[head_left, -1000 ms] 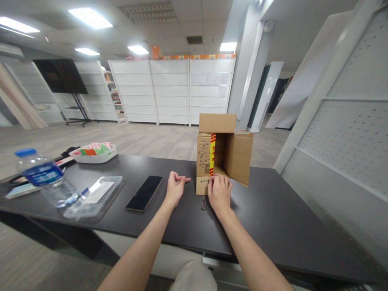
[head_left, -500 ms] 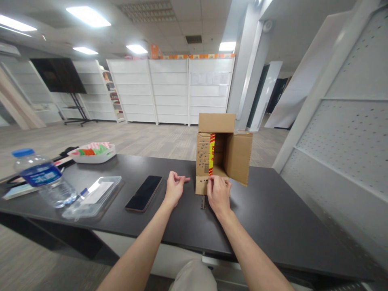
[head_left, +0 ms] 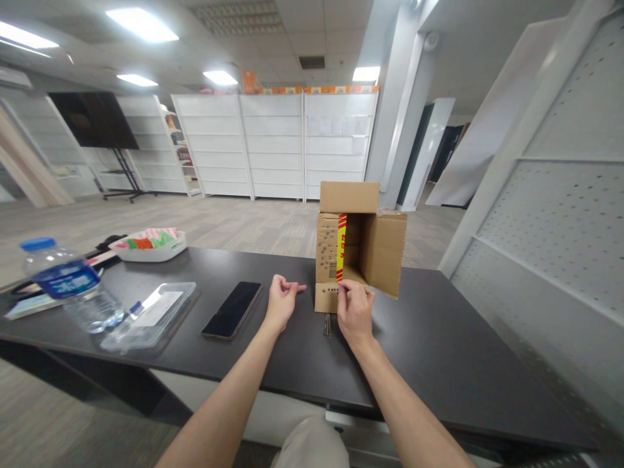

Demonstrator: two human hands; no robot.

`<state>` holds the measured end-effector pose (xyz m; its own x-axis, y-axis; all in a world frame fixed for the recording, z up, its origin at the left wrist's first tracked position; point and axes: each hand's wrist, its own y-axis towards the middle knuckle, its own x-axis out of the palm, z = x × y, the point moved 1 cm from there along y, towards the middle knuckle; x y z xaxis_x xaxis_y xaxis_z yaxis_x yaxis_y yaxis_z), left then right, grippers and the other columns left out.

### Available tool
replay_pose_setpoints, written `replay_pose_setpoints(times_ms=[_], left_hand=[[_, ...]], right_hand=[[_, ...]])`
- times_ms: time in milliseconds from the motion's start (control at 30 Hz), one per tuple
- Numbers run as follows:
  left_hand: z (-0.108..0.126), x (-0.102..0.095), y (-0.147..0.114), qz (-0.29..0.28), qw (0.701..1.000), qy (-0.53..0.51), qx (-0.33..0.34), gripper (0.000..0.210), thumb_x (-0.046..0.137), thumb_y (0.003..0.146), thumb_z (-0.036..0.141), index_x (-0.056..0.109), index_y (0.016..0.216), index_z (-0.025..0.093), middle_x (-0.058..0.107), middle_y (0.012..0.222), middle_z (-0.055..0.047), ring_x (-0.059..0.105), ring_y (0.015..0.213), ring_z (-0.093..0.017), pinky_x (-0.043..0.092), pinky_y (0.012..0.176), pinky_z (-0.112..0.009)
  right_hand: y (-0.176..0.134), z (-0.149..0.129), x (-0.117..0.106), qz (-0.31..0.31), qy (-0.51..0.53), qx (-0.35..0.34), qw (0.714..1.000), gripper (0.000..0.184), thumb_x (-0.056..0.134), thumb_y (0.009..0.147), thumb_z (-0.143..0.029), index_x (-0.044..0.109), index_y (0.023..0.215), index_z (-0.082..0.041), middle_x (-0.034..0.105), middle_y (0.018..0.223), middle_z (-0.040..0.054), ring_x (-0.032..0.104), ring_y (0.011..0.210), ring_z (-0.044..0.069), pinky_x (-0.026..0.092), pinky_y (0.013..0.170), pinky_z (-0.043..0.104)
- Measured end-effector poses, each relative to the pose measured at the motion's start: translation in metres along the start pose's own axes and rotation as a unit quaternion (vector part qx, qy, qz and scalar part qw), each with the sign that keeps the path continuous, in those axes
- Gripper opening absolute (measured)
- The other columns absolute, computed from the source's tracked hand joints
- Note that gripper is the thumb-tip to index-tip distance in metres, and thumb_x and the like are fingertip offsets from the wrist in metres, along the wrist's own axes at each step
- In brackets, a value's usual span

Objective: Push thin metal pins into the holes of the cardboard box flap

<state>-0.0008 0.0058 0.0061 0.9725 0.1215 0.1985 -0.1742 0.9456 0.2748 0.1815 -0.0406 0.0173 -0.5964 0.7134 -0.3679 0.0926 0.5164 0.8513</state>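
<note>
A cardboard box (head_left: 385, 250) stands on the dark table with its open side facing me and its flaps spread. Its left flap carries many small dark dots and a strip of yellow and red tape (head_left: 342, 246). More dots run in a row along the lower flap (head_left: 325, 298). My right hand (head_left: 355, 309) is closed in a pinch at this lower flap; whatever lies between the fingertips is too small to make out. Left of the box, my left hand (head_left: 283, 303) is also pinched, one finger pointing toward the flap. Several thin metal pins or nails (head_left: 327, 324) lie just below the flap.
Left of my left hand lies a black phone (head_left: 233, 311). Beyond it are a clear plastic case (head_left: 153, 315), a water bottle (head_left: 73, 286) and a white basket (head_left: 151, 253) with colourful packets. A perforated white panel (head_left: 550, 214) rises at the table's right side.
My right hand has shifted slightly up and to the right, showing more of the lower flap's row of dots. My left hand has stayed in place.
</note>
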Motion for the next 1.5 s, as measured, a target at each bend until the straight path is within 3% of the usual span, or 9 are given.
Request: replay_pose_setpoints(times_ms=[367, 533, 733, 867, 1167, 1500], left_hand=[[0.001, 0.000, 0.000, -0.001, 1.000, -0.005, -0.001, 0.040, 0.069, 0.078, 0.030, 0.030, 0.080, 0.024, 0.050, 0.070, 0.010, 0.076, 0.081, -0.020, 0.044, 0.075, -0.023], [0.000, 0.001, 0.000, 0.000, 1.000, -0.010, 0.001, 0.039, 0.069, 0.078, 0.029, 0.030, 0.080, 0.023, 0.049, 0.070, 0.011, 0.076, 0.080, -0.019, 0.044, 0.074, -0.022], [-0.003, 0.001, 0.001, 0.002, 1.000, -0.018, 0.003, 0.040, 0.070, 0.078, 0.029, 0.030, 0.079, 0.023, 0.046, 0.071, 0.011, 0.076, 0.079, -0.019, 0.044, 0.072, -0.021], [-0.003, 0.000, 0.002, 0.001, 1.000, -0.022, 0.004, 0.041, 0.071, 0.078, 0.029, 0.030, 0.080, 0.023, 0.046, 0.071, 0.011, 0.076, 0.079, -0.019, 0.044, 0.071, -0.021], [-0.004, 0.001, 0.001, 0.003, 1.000, -0.019, -0.001, 0.038, 0.069, 0.079, 0.027, 0.031, 0.080, 0.023, 0.045, 0.074, 0.010, 0.075, 0.078, -0.017, 0.044, 0.071, -0.020], [-0.003, 0.001, 0.001, 0.003, 1.000, -0.010, 0.002, 0.037, 0.067, 0.079, 0.026, 0.030, 0.079, 0.023, 0.046, 0.073, 0.010, 0.075, 0.076, -0.017, 0.045, 0.070, -0.020]], right_hand=[[0.003, 0.002, -0.008, 0.048, 0.036, 0.026, 0.998, 0.015, 0.047, 0.098, -0.025, 0.060, 0.098, -0.019, 0.070, 0.094, 0.0057, 0.063, 0.090, 0.019, 0.035, 0.090, 0.035], [0.009, -0.002, -0.015, 0.030, 0.037, 0.056, 0.997, 0.016, 0.048, 0.096, -0.028, 0.061, 0.095, -0.019, 0.069, 0.090, 0.0053, 0.062, 0.087, 0.020, 0.037, 0.088, 0.037], [0.004, -0.010, -0.028, -0.031, 0.116, 0.075, 0.990, 0.015, 0.046, 0.097, -0.028, 0.059, 0.098, -0.020, 0.067, 0.092, 0.0067, 0.062, 0.087, 0.021, 0.047, 0.081, 0.035], [-0.011, -0.011, -0.041, -0.091, 0.147, 0.028, 0.985, 0.011, 0.047, 0.097, -0.021, 0.058, 0.100, -0.022, 0.069, 0.094, 0.0058, 0.066, 0.089, 0.020, 0.051, 0.080, 0.033], [-0.032, -0.012, -0.056, -0.214, 0.134, -0.078, 0.965, 0.016, 0.044, 0.099, -0.013, 0.054, 0.105, -0.023, 0.068, 0.100, 0.0061, 0.065, 0.093, 0.020, 0.050, 0.081, 0.033], [-0.033, -0.015, -0.053, -0.270, 0.114, -0.075, 0.953, 0.016, 0.043, 0.096, -0.010, 0.054, 0.097, -0.022, 0.064, 0.089, 0.0051, 0.059, 0.084, 0.021, 0.047, 0.074, 0.032]])
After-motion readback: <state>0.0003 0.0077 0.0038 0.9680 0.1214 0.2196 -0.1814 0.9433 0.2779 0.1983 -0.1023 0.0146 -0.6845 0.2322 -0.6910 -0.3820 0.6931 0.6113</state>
